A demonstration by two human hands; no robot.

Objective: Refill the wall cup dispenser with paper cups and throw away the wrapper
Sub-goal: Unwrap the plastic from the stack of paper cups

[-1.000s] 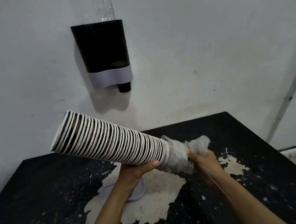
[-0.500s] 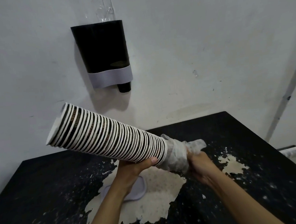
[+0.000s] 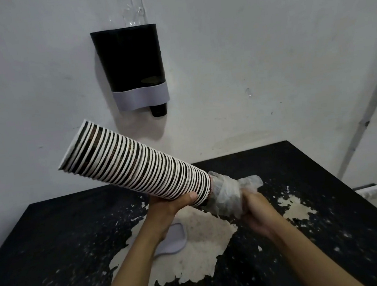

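Observation:
A long stack of black paper cups with white rims (image 3: 136,164) lies slanted in the air, its open end up and to the left. My left hand (image 3: 172,204) grips the stack from below near its lower end. A crumpled clear plastic wrapper (image 3: 229,194) is bunched over the stack's lower tip, and my right hand (image 3: 256,207) is closed on it. The black wall cup dispenser (image 3: 130,63) with a grey band hangs on the white wall above, a black cup bottom (image 3: 158,110) poking out beneath it.
A black table (image 3: 53,236) with a large patch of peeled paint lies below my hands. A pale grey lid-like disc (image 3: 173,238) rests on it under my left forearm. A grey pipe (image 3: 368,111) runs down the wall at the right.
Both hands have raised the stack slightly and tilted its open end higher. The wrapper has been drawn a little further down off the cups and sits bunched at the tip.

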